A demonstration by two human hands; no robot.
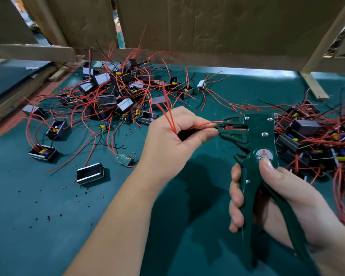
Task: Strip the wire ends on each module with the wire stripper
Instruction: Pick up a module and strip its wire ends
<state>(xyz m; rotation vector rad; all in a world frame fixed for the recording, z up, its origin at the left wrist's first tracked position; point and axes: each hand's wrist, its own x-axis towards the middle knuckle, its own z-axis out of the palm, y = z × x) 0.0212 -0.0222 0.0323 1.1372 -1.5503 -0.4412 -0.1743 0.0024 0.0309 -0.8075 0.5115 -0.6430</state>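
Item: wire stripper [255, 136], green, upright over the green mat [48, 226].
- Right hand [277, 194]: fingers curled round both handles, thumb on the round label.
- Left hand [173, 138]: just left of the tool's head, pinching a red wire [201, 125] whose end lies inside the head. Other red leads rise from the fist. A dark body in the palm is mostly hidden.
- Left pile of modules [108, 92]: beyond the left hand, leads tangled.
- Right pile of modules [307, 136]: just beside the stripper.
- Insulation bits [48, 218]: red and black, scattered on the mat.
- Cardboard wall [207, 26]: at the back.
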